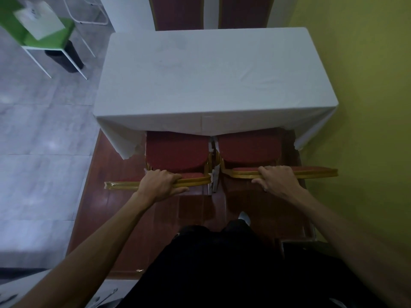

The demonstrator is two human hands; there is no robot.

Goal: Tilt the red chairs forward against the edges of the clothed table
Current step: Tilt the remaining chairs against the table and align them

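The person is standing at the near long edge of the table (211, 85), which is wearing a white cloth (124, 138) that is hanging down over its sides. Two red chairs with gold frames are sitting side by side at this edge, their seats reaching under the hanging cloth and their backs facing the person.

The left hand (161, 183) is gripping the gold top rail of the left chair (175, 152). Its fingers (171, 175) are curling over the far side of the rail while the thumb (179, 191) is lying along the near side.

The right hand (277, 180) is gripping the top rail of the right chair (249, 150) in the same way, with the fingers wrapping over the top and the thumb (259, 181) pressing against the near face. Both arms are reaching forward and nearly straight.

The two rails are almost meeting in the middle, the left one sitting slightly nearer the person. Whether either chair is leaning on the table edge cannot be told from above.

Two more red chair backs (178, 12) are standing at the far edge of the table. A green chair (49, 38) is standing off to the left on the grey tiles, and a yellow-green wall (367, 85) is running along the right.
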